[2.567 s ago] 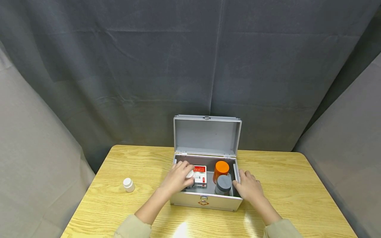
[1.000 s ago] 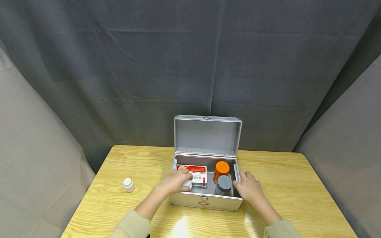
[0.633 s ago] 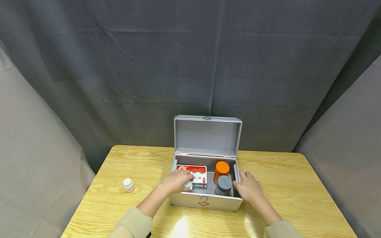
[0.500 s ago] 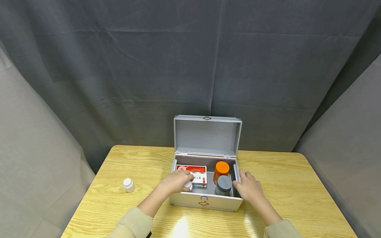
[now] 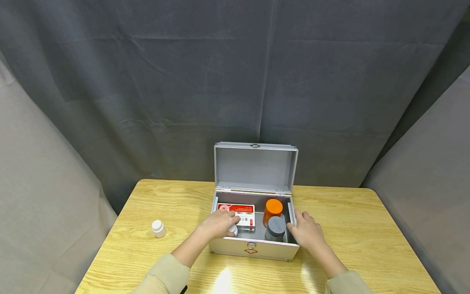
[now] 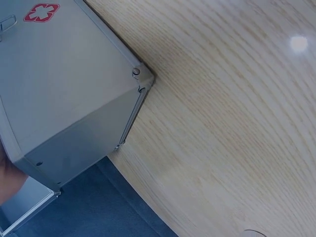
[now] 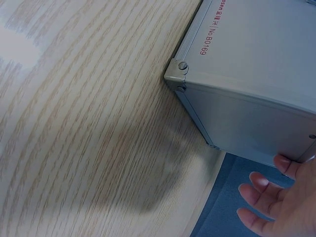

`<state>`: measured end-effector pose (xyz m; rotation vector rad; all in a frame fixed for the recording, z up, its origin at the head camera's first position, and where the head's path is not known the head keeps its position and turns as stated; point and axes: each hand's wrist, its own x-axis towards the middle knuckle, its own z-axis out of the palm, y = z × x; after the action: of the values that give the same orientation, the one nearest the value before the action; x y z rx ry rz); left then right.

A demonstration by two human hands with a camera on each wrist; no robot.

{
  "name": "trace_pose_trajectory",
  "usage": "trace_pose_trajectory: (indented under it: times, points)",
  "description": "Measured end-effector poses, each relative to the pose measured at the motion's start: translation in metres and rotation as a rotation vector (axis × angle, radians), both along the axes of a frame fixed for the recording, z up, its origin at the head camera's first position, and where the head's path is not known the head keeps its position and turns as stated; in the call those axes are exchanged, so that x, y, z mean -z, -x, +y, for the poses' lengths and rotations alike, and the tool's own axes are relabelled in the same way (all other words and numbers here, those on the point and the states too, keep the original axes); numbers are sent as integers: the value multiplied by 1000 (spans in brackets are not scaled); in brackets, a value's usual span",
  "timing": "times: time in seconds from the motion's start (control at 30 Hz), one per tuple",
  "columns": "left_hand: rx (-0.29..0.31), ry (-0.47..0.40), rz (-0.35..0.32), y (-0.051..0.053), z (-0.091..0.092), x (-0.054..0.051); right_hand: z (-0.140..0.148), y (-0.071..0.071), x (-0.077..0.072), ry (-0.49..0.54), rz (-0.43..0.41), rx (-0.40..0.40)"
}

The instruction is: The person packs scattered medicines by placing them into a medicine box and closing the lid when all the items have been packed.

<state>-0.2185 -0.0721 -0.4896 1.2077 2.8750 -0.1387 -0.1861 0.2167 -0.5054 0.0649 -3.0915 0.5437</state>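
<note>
An aluminium first-aid box [image 5: 253, 249] stands on the table with its lid up. My left hand [image 5: 216, 223] reaches over its left front rim and holds a bottle by its white cap [image 5: 233, 230]; the hand and front wall hide most of the bottle. Beside it lies a red-and-white medicine carton [image 5: 246, 218]. In the left wrist view only part of the left hand [image 6: 10, 177] shows at the rim. My right hand [image 5: 307, 232] holds the right wall, thumb over the rim and fingers outside. In the right wrist view, one fingertip [image 7: 282, 162] touches the wall; the others hang loose.
An orange-capped bottle [image 5: 273, 208] and a grey-lidded bottle [image 5: 276, 226] stand in the box's right half. A small white bottle [image 5: 158, 228] stands on the wooden table [image 5: 367, 237] at left. The raised lid [image 5: 256, 169] backs onto a grey curtain [image 5: 183, 102].
Since the earliest frame my left hand has lowered the white-capped bottle toward the box's front left, uncovering more of the carton. It has barely shifted over the last second. The right hand has stayed put.
</note>
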Motion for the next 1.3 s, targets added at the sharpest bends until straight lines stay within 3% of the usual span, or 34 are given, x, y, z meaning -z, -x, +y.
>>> trace_pose_trajectory:
  times: [0.53, 0.83, 1.1, 1.3]
  points:
    - [0, 23, 7, -1, 0, -2, 1, 1, 3, 3, -8, 6]
    - [-5, -64, 7, 2, -2, 1, 1, 1, 3, 10, -7, 6]
    - [-29, -179, 90, 1, -3, -3, 0, 1, 2, 7, -8, 4]
    - [-97, -229, 167, 0, -5, -8, 0, 1, 1, 9, -4, 2]
